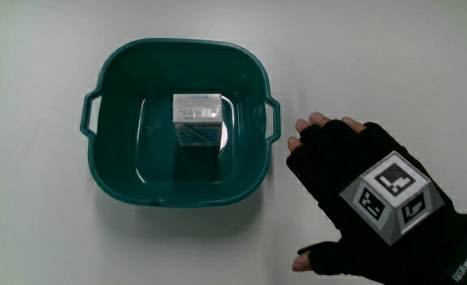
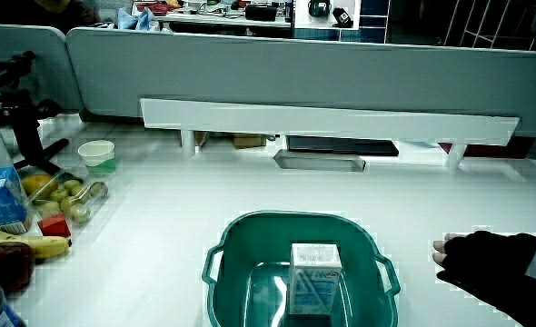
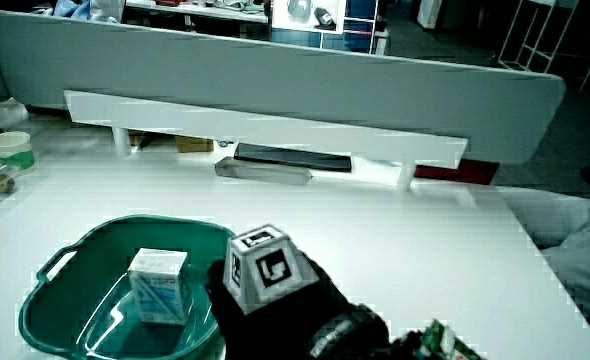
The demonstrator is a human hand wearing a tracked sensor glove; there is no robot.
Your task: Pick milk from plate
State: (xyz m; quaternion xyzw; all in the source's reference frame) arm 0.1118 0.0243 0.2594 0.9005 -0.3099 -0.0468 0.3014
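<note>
A small white and blue milk carton (image 1: pixel 197 120) stands upright in the middle of a green basin (image 1: pixel 115 67) with two handles; it shows in both side views too, carton (image 2: pixel 314 277) in basin (image 2: pixel 250 232), and carton (image 3: pixel 159 285) in basin (image 3: pixel 85 245). The hand (image 1: pixel 352 186) in its black glove lies flat on the table beside the basin, fingers spread and relaxed, holding nothing. A patterned cube (image 1: pixel 392 196) sits on its back. In a side view the hand (image 2: pixel 486 263) rests beside the basin's handle. In a side view the cube (image 3: pixel 263 265) and glove hide part of the basin's rim.
A low white shelf (image 2: pixel 327 120) and grey partition (image 2: pixel 341 64) run along the table's edge farthest from the person. At the table's edge lie bananas (image 2: pixel 14 241), an apple (image 2: pixel 4 263), a blue carton (image 2: pixel 3 198), a cup (image 2: pixel 96 156) and other small food items.
</note>
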